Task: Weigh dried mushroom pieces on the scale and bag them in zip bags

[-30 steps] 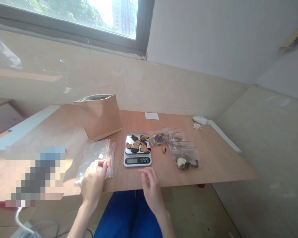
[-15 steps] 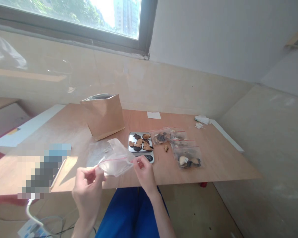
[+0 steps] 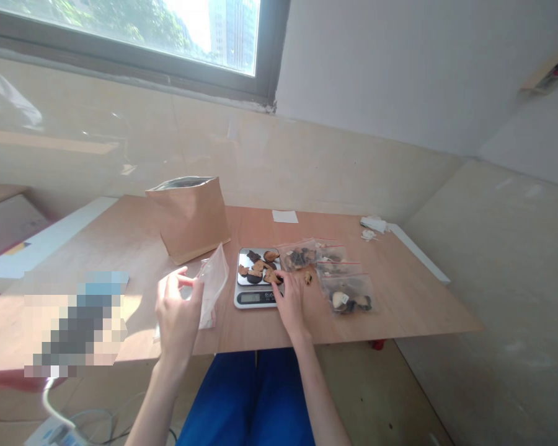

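Note:
My left hand (image 3: 181, 303) is closed on a clear zip bag (image 3: 215, 279), which hangs upright left of the scale. A white digital kitchen scale (image 3: 242, 303) with a metal plate lies in front of me. Several brown, dark-edged dried pieces, which look like mushroom, rest on its plate. My right hand (image 3: 291, 300) reaches over the plate's right edge. Its thumb and fingers close around one dried mushroom piece (image 3: 272, 277) still on the plate. More flat plastic lies on the table behind my left hand.
A brown paper pouch (image 3: 190, 217) stands open behind the left hand. Filled zip bags (image 3: 348, 294) lie right of the scale, with one loose dried piece (image 3: 308, 278) beside them. A white paper (image 3: 285, 217) and crumpled tissue (image 3: 374, 224) lie farther back. A blurred-out object (image 3: 81, 316) is at left.
My right hand has let go of the zip bag and moved right to the dried pieces on the scale. My left hand keeps the bag, now raised more upright.

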A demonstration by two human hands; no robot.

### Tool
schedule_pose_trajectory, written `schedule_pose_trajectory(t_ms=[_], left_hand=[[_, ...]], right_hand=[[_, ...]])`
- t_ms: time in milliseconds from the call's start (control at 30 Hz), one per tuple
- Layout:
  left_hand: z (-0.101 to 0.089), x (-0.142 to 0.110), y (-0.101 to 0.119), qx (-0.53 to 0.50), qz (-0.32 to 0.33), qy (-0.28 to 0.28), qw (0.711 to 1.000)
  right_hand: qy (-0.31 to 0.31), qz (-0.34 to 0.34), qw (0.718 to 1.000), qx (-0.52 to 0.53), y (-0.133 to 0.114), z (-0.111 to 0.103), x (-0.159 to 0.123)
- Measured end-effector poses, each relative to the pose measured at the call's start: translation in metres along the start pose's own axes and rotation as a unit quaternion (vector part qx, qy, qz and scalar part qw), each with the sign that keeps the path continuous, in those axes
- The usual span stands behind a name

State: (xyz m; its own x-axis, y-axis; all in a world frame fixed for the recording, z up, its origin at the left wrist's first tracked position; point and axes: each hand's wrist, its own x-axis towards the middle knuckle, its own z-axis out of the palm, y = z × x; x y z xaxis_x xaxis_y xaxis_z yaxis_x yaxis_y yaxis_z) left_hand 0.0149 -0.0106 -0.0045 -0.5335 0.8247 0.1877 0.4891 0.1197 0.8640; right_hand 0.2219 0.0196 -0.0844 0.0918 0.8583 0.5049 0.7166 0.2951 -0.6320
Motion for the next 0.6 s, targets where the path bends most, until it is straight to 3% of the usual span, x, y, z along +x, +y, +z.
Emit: schedule_pose_trajectory(t_ms=[100,233,467,533,600], left_hand=[[0.007,0.002,-0.003,-0.009,-0.010,-0.009,1.000],[0.018,0.000,-0.004,-0.008,0.000,-0.034,0.999],[0.030,-0.003,-0.001,-0.037,-0.030,-0.091,0.995],[0.028,-0.002,-0.002,-0.031,-0.029,-0.087,0.995],[0.026,-0.001,-0.003,-0.024,-0.039,-0.077,0.996]], right_hand=[[0.018,0.018,0.999,0.047,-0.008,-0.007,0.001],[0.051,0.052,0.987,0.142,-0.039,-0.024,0.010],[0.111,-0.032,0.973,0.198,-0.102,-0.059,0.038],[0.073,-0.038,0.976,0.203,-0.107,-0.060,0.040],[-0.032,-0.046,0.972,0.226,-0.104,-0.053,0.041]])
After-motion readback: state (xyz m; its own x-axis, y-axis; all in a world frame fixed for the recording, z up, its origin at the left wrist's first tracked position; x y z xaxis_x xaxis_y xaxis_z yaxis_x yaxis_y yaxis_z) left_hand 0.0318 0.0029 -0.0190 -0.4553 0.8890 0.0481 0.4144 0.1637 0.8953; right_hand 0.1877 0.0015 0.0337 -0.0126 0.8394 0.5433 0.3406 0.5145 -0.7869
